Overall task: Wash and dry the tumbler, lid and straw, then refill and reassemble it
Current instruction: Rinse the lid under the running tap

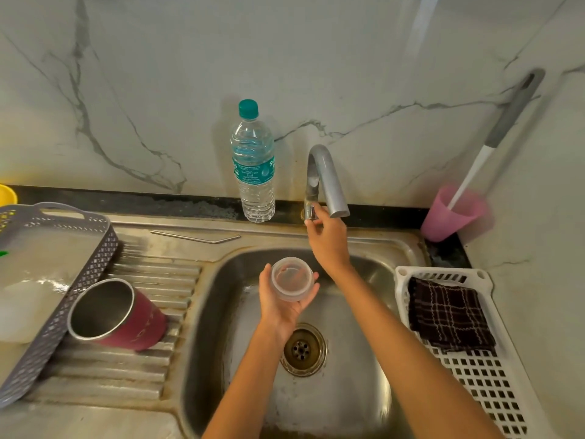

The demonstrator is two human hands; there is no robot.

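So the left hand (281, 302) is cupped round the clear round plastic lid (292, 279), over the steel sink basin (348, 391). The right hand (327, 240) is up at the grey curved faucet (326, 172), fingertips pinching its little chrome lever (310, 212). The maroon steel tumbler (126, 315) lies on its side on the ribbed drainboard (152, 369), well left of both hands. The bent metal straw (196, 237) lies behind the basin.

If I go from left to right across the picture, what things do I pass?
Maroon steel tumbler → clear plastic water bottle with a teal cap → grey curved metal tap → pink plastic cup.
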